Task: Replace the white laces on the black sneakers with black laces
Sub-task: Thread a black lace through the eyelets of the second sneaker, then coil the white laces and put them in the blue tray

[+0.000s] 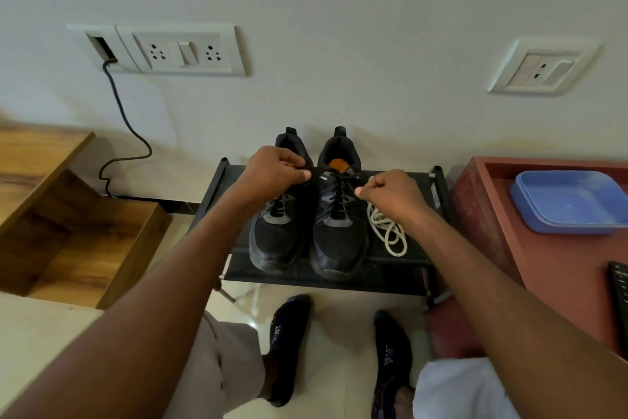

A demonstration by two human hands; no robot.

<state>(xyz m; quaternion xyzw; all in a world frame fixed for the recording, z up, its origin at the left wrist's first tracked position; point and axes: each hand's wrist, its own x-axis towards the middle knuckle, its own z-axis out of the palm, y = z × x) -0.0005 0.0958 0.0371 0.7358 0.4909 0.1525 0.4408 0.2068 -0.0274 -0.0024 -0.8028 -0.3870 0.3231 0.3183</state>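
Both hands (275,170) on black lace (339,177)

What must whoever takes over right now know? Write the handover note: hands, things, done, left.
Left hand: pinches one end of the black lace at the top of the right sneaker.
Right hand: pinches the lace's other end, beside the same shoe.
Things: both black sneakers stand side by side on the black shoe rack; the removed white laces lie coiled on the rack, right of the shoes.
Done: white laces out; right sneaker threaded with black lace up the eyelets.
Left: tie that lace. The left sneaker is partly hidden by the left arm; check its lacing.
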